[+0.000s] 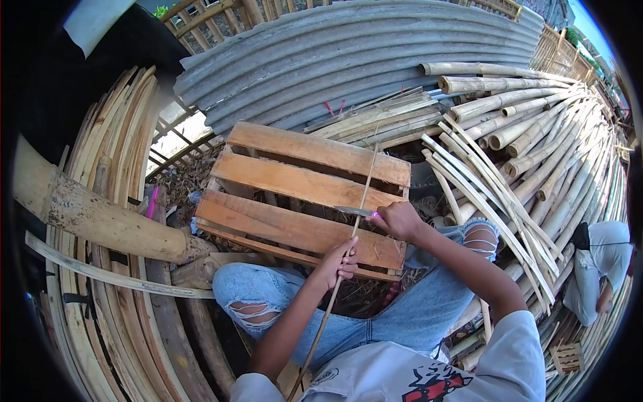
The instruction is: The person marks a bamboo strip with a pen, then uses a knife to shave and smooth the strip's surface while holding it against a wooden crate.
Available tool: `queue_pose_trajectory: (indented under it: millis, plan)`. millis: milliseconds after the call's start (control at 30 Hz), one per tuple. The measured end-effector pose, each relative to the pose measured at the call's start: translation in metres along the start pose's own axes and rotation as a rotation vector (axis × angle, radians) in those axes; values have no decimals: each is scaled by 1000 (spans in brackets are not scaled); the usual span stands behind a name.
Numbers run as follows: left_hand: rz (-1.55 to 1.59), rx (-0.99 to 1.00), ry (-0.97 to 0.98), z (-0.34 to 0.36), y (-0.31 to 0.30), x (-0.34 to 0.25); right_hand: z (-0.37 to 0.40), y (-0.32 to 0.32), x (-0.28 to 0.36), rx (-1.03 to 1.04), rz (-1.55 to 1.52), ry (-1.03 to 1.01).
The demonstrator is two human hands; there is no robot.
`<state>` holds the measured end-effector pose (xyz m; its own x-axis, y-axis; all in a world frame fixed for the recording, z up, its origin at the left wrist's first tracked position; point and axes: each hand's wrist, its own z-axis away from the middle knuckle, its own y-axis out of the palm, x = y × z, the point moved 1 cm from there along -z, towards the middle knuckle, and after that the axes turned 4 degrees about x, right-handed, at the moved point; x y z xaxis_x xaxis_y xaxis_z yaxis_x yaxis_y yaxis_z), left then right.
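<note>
A thin bamboo stick (320, 335) runs at a slant from my lap up over a slatted wooden crate (281, 179). My left hand (339, 263) is closed around the stick near the crate's front edge. Farther up, my right hand (396, 221) grips a knife (353, 211) with a pink handle. The knife's blade points left and lies across the stick, just above my left hand. The stick's upper end reaches over the crate's slats.
Bamboo poles (529, 144) pile up at the right, with split strips (492, 201) on them. Long wooden strips (114, 281) and a thick bamboo pole (107, 211) stand left. Corrugated sheeting (321, 60) lies behind the crate. Another person (596, 268) sits far right.
</note>
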<state>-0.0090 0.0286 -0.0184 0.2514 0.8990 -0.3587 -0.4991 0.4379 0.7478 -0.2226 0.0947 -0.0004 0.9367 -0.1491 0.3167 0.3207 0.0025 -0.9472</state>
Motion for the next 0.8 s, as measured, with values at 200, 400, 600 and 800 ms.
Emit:
queue_pose_trajectory:
  millis: [200,400,600,800]
  plan:
    - [-238,-154,76,-1,16,13,-19,-7,-50,-12,21,256]
    - [-338,-242,104,-5,16,21,-8,3,-35,91,81,58]
    - [-202,-172,49,-4,10,13,-21,5,-40,23,-4,43]
    - [-150,-154,22,-6,6,16,-44,-13,-99,-127,144,287]
